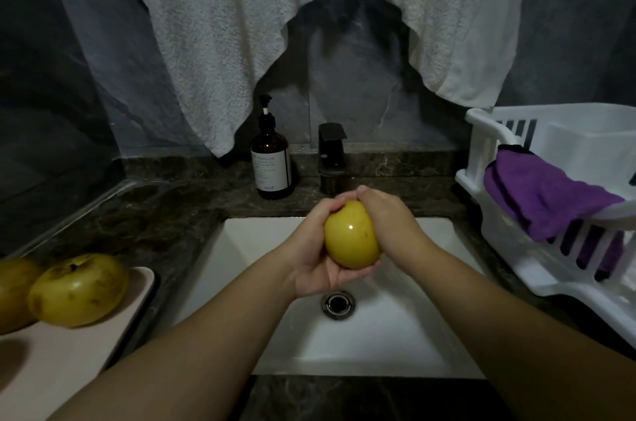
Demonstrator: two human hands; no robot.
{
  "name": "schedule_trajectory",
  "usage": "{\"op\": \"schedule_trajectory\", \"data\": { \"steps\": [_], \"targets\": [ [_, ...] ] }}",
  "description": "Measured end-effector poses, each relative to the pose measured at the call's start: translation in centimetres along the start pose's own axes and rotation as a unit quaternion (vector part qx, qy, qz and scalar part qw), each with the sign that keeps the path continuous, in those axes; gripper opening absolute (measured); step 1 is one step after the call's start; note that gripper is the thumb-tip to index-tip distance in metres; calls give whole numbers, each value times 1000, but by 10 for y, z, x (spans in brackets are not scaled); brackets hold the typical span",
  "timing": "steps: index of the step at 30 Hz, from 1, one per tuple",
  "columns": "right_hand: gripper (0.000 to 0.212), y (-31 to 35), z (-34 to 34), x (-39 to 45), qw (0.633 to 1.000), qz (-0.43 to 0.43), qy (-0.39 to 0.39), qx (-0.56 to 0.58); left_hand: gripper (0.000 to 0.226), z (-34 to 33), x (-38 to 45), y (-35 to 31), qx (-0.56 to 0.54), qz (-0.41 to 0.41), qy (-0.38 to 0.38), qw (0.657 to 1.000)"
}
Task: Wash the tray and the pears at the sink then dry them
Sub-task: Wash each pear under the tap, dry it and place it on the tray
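A round yellow pear [351, 236] is held over the white sink [254, 248], just below the dark faucet [332, 159]. My left hand [315, 255] cups it from the left and underneath. My right hand [385, 217] wraps over its top and right side. The pear's skin looks wet and shiny. I cannot make out running water. Two more yellow pears [77, 290] [13, 293] lie on a pale tray [69, 358] on the counter at the left.
A brown soap pump bottle [272, 162] stands left of the faucet. A white dish rack [537, 241] at the right holds a purple cloth [547, 200]. White towels [223, 42] hang on the wall behind. The drain [338, 304] sits under my hands.
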State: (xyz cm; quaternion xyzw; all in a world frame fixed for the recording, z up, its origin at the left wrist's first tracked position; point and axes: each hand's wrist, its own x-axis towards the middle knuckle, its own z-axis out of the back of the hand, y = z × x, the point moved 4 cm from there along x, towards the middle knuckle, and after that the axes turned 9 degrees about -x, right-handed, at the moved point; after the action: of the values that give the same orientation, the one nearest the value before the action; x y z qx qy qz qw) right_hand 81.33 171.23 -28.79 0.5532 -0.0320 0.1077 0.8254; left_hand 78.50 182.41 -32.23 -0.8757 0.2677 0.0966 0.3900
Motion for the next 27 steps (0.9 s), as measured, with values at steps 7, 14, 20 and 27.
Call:
{"op": "schedule_trajectory", "data": {
  "steps": [7, 14, 20, 27],
  "targets": [
    [15, 11, -5, -3, 994, 98, -26, -31, 63, 4, 1, -3, -45, -22, 8, 999],
    [38, 8, -9, -6, 984, 108, -28, -141, 66, 2, 1, -2, -56, -32, -20, 998],
    [13, 8, -2, 1, 997, 78, 8, -17, 57, 3, -3, -4, -64, -37, 23, 997],
    [36, 9, -20, -9, 929, 202, -86, -299, 55, -3, 2, 0, -42, -54, -3, 998]
  ]
}}
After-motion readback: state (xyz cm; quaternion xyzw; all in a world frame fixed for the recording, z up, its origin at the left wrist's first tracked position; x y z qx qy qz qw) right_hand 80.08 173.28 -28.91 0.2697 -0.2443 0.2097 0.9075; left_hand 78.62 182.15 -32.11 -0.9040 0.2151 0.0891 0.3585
